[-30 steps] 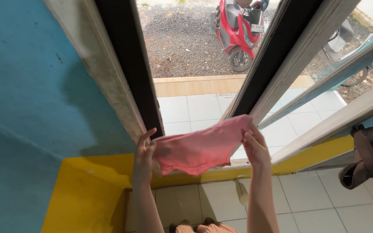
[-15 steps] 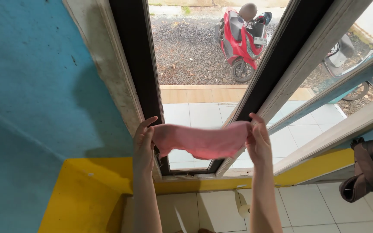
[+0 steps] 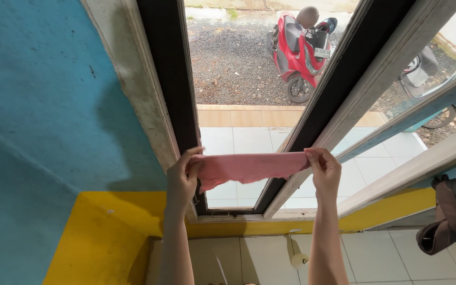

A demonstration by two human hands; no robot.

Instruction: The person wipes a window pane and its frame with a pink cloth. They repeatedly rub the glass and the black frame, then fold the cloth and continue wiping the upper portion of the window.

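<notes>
Both hands are raised in front of a window, and between them hangs a pink cloth (image 3: pixel 249 168) pulled out into a flat band. The left hand (image 3: pixel 182 180) pinches the cloth's left end, fingers curled over the top edge and thumb behind, so that this end bunches a little and a loose corner sags just below the hand. The right hand (image 3: pixel 324 171) grips the right end the same way, fingers folded down over the fabric, knuckles toward the camera. The cloth runs nearly level from one hand to the other, and both forearms rise from the lower edge of the view.

Taking the window frame (image 3: pixel 170 100) as the landmark: the cloth is held across the lower part of the opening, just above the sill, with its left end against the dark upright of the frame and its right end in front of the slanted sash (image 3: pixel 339 95). Left of the frame the wall (image 3: pixel 43 132) is painted blue, with a yellow band beneath it. Through the opening, beyond the frame, lies a white tiled porch, then gravel, where a red scooter (image 3: pixel 296 50) stands. Right of the frame, low down, a brown bag (image 3: pixel 452 211) hangs. Below the sill, on the tiled wall, sits a small pale roll (image 3: pixel 297 259).
</notes>
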